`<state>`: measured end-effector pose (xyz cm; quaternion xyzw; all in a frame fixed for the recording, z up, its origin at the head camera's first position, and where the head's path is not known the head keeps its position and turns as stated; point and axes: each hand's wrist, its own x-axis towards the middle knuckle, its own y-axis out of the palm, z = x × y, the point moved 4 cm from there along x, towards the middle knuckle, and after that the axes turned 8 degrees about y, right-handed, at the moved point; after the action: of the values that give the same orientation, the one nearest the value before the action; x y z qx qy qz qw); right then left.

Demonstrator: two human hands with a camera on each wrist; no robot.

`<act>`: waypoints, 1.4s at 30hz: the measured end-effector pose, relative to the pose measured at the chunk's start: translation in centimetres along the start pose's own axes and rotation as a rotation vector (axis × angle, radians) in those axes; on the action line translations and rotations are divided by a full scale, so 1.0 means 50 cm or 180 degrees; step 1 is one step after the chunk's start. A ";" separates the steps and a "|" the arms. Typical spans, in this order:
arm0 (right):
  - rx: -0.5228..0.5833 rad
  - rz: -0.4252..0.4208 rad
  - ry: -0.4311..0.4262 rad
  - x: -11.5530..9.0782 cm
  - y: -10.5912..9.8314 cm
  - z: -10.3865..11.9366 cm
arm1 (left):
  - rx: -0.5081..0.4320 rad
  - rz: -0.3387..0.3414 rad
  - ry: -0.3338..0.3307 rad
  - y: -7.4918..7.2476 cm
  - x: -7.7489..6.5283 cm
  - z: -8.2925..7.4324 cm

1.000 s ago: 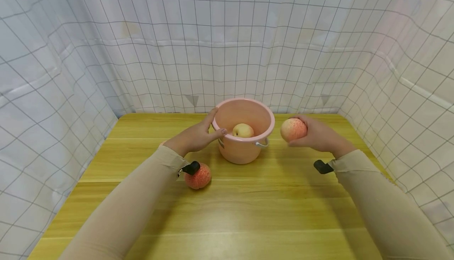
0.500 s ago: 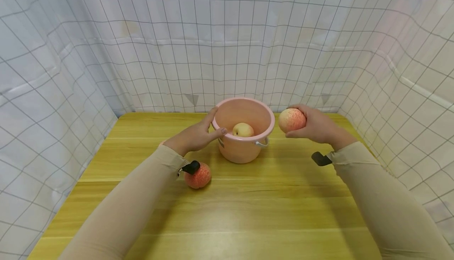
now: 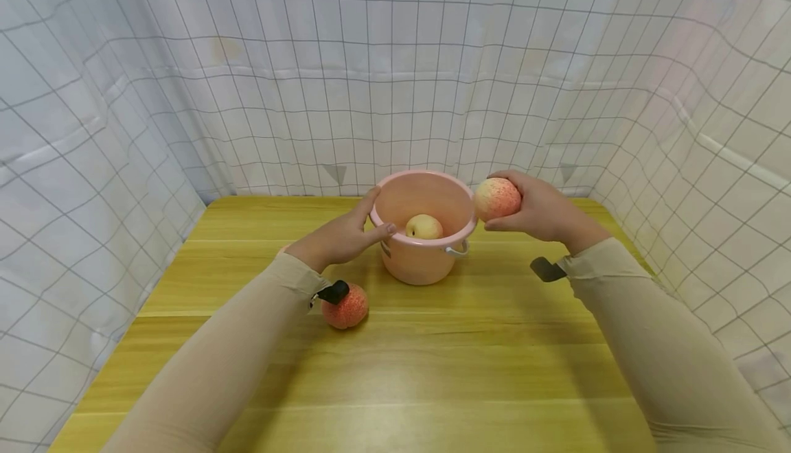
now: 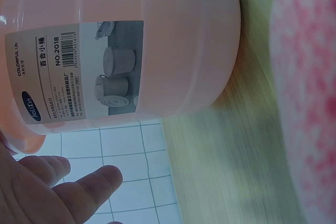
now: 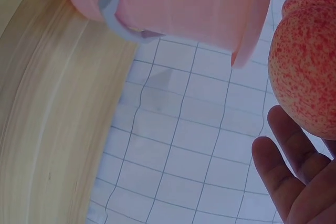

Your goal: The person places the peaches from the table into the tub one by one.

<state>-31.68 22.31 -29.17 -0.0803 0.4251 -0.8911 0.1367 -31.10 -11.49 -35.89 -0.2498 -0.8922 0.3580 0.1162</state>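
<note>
While your left hand (image 3: 336, 237) grips the pink bucket (image 3: 417, 266) by its rim, thumb spread wide, probably steadying it, your right hand (image 3: 544, 209) has fingers half-curled round a peach (image 3: 497, 199) just beside it.

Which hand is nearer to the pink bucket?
Left: the left hand grips the pink bucket at its rim; the right hand, holding a peach, is apart, to its right.

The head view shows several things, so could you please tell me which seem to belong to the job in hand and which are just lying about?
Seemingly part of the job:
pink bucket, left hand on its rim
speckled peach in the right hand
pale peach inside the bucket
red peach near the left sleeve, probably

Just there:
wooden table underneath
grid-patterned cloth behind
</note>
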 end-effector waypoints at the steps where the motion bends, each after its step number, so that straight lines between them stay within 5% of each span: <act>1: 0.0011 -0.0001 -0.0013 0.001 0.001 0.004 | 0.0008 -0.0001 -0.0002 0.000 0.001 0.000; 12: 0.0068 -0.0081 -0.0220 0.024 0.016 0.041 | 0.0022 -0.0024 0.0014 -0.003 0.000 -0.007; 42: 0.0279 0.0108 -0.0260 0.064 0.082 0.101 | 0.0172 -0.0013 -0.0054 -0.002 0.000 0.000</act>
<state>-32.68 15.15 -29.13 -0.1033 0.3810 -0.9024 0.1724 -31.15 -11.56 -35.81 -0.2417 -0.8836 0.3839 0.1161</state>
